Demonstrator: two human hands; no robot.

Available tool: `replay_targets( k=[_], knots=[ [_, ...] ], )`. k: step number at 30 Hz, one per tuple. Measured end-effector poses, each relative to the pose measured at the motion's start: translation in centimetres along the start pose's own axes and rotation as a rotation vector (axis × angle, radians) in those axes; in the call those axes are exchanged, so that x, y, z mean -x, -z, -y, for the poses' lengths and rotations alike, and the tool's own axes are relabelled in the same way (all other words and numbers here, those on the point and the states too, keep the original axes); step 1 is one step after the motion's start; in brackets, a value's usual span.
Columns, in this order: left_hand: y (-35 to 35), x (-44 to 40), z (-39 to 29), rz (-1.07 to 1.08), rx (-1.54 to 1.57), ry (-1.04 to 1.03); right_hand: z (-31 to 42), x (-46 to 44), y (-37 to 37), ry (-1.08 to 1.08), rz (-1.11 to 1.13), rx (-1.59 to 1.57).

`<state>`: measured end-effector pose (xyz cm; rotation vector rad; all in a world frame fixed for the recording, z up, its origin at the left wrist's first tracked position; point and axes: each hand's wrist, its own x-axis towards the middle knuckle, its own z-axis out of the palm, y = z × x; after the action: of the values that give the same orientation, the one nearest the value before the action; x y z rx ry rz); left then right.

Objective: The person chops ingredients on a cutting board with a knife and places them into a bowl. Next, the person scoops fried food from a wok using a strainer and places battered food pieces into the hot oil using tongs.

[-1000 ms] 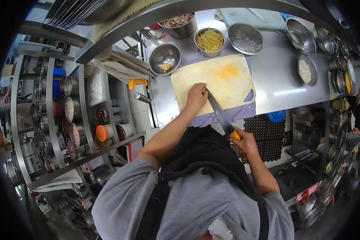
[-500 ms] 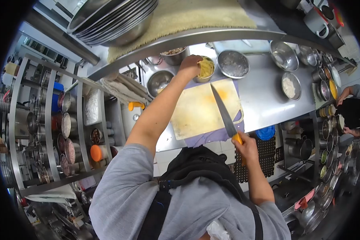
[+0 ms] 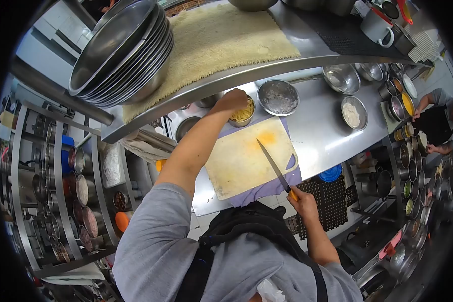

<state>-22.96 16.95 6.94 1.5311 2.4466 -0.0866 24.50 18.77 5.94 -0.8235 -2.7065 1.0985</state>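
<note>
Since the earliest frame, the left hand has left the board for a small round steel bowl of yellow strips, and the knife tip has shifted rightward. In the head view, the bowl stands just beyond the far edge of the cream rectangular cutting board, which lies on a purple cloth near the steel tabletop's near edge. The left hand is over the bowl's rim; whether its fingers pinch strips I cannot tell. The right hand, beyond the tabletop's near edge, wraps the yellow handle of a long steel-bladed knife, its tip above the board, beside an orange stain.
</note>
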Motion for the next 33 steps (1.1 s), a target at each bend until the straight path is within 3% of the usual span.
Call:
replay_targets(
  k=[3,6,11,15,17,19,22,29,30,32,33],
  knots=[
    [1.3,-0.1,-0.9,0.062,-0.006,-0.013,-0.3,-0.2,-0.2,0.005,-0.012,-0.034],
    [2.1,-0.3,-1.2,0.259,0.035,0.144,0.0,-0.3,0.1,-0.033,0.012,-0.008],
    [1.1,-1.8,-0.6,0.188,0.047,0.275,-0.7,-1.2,0.5,0.007,0.023,-0.005],
    [0.4,-2.0,-0.2,0.195,0.054,0.27,-2.0,-1.8,1.1,0.08,0.05,0.008],
    [-0.6,-1.2,-0.5,0.045,0.087,0.246,-2.2,-2.5,2.2,0.121,0.052,0.044],
    [0.2,0.1,-0.8,0.055,0.138,0.228,-1.7,-3.2,3.6,0.15,0.055,0.078],
    [1.6,2.2,-2.5,0.049,0.183,0.223,-2.0,-5.4,4.7,0.297,0.126,0.264],
    [2.6,3.2,-1.1,-0.034,0.149,0.309,-2.2,-11.7,1.5,0.503,0.179,0.227],
    [3.6,3.4,-1.1,-0.024,0.143,0.311,-2.0,-12.0,1.0,0.46,0.22,0.209],
    [5.7,3.4,-1.1,0.278,0.187,0.311,-1.4,-12.2,0.2,0.475,0.178,0.173],
    [5.5,3.1,-0.8,0.283,0.184,0.309,-1.2,-12.3,-0.1,0.496,0.131,0.148]
  ],
)
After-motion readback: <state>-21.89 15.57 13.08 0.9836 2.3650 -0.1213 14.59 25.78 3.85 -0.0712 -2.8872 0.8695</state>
